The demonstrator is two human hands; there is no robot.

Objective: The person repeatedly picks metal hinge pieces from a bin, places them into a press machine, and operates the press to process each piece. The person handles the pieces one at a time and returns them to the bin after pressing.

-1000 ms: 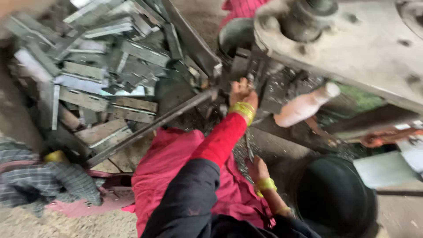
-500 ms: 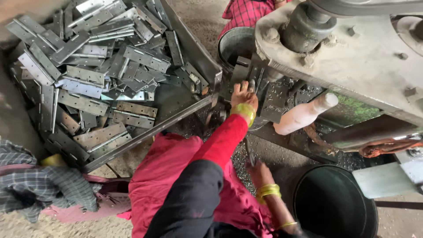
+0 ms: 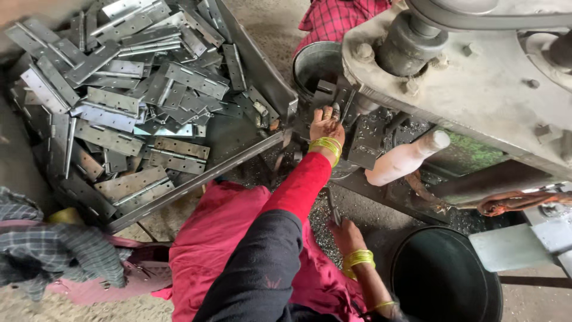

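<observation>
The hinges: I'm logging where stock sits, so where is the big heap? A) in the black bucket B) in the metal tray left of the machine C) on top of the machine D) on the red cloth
B: the hinges lie heaped in the tray, left of the machine.

We see no packages, labels, signs or screens anywhere in this view, neither near the machine nor beside us.

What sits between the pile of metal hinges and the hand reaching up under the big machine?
In the head view, the tray's raised metal edge separates the hinge pile from the left hand; a few loose hinges lie against it.
</observation>
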